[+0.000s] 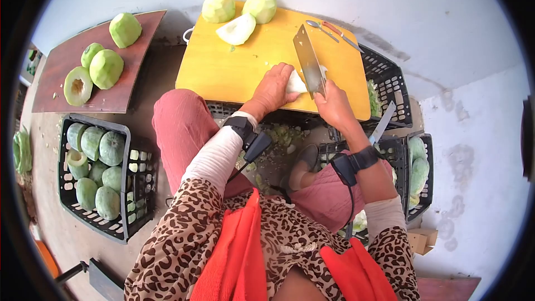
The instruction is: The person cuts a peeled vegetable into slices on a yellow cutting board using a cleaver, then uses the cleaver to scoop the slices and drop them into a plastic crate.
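My left hand (272, 90) is closed on a white piece of peeled melon (296, 83), pressing it onto the yellow tabletop (223, 72) near its front edge. In my right hand (336, 105) is a cleaver (309, 58), its broad blade standing upright just right of the piece. A small white bit shows behind the blade. Toward the table's back sit two peeled pale green melons (218, 7) and a cut melon chunk (238, 30) with white flesh. At the far right corner lie a spoon (322, 29) and a red-handled knife (350, 40).
Peeled melons (106, 69) rest on a brown board (56, 86) at left. Below it stands a black crate (127, 212) of unpeeled green melons (110, 147). More black crates (398, 75) stand at right, one with a knife (383, 121) sticking up. Scraps (284, 136) litter the floor.
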### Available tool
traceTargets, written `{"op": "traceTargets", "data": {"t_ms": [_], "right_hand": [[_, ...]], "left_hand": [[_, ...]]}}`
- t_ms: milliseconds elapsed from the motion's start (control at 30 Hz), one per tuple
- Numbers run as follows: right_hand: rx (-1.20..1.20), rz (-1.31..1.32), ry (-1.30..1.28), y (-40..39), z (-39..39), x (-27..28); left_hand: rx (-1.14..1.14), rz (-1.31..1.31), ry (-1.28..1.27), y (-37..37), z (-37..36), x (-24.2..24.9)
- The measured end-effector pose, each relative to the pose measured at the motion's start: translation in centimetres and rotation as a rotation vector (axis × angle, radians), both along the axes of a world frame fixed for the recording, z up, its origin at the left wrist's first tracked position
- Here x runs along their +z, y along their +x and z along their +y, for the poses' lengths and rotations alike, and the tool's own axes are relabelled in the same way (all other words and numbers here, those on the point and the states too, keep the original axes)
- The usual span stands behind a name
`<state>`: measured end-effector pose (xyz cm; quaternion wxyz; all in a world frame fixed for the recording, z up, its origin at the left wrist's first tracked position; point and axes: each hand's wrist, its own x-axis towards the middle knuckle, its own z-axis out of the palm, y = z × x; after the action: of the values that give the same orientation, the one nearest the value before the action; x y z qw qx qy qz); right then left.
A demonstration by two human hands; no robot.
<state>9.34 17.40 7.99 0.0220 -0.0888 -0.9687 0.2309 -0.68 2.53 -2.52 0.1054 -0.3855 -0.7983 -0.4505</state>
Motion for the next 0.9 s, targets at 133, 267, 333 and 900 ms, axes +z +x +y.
{"op": "traceTargets", "data": {"t_ms": [133,267,333,900], "right_hand": [[0.062,-0.085,0.059,1.9,-0.8,3.0],[0.108,-0.192,0.130,2.7,-1.2,4.0],[0.137,-0.193,0.126,2.6,-1.2,4.0],[0.097,0.108,-0.004,-3.0,5.2,-7.2]], "left_hand": [[-0.016,0.005,0.001,0.0,0.0,0.2],[-0.020,-0.005,-0.009,0.0,-0.1,0.5],[-0.022,-0.008,-0.017,-0.1,0.0,0.4],[0.106,0.116,0.145,0.1,0.9,-1.6]]}}
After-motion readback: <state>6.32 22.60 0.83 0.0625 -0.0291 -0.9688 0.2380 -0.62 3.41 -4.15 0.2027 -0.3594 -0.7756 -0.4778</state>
